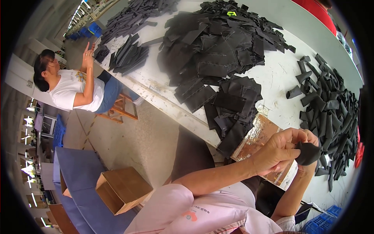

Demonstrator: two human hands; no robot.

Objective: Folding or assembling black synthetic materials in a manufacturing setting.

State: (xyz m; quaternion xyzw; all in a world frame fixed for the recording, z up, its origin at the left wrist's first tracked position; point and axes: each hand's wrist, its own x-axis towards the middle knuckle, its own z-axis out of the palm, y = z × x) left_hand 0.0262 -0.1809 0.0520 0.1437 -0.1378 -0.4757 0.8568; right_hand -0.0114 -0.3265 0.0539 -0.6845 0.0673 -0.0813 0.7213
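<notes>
Both hands meet at the right of the head view, just over the near edge of the white table. The left hand has its fingers curled tight, thumb and forefinger pinching a small rolled black fabric piece. The right hand wraps the same piece from behind and below, fingers closed on it, so the piece sits between the two hands, held above the table edge and not resting on anything.

Just under the hands lies a flat brown board with a glossy, reflective skin, set at a slant on the table edge. A low stack of flat black pieces overlaps its far corner. Beyond that spreads a big heap of black rectangular pieces, and on its top sits one small bright yellow-green tag (too small to make out more). To the right of the hands runs a pile of narrower, rolled black pieces, close beside them.

Off the table, on the floor at lower left, an open brown cardboard box rests on a blue sheet. A blue plastic crate shows at the bottom right corner. At the far left end of the table a seated co-worker in a white shirt has both hands raised near another small black pile
</notes>
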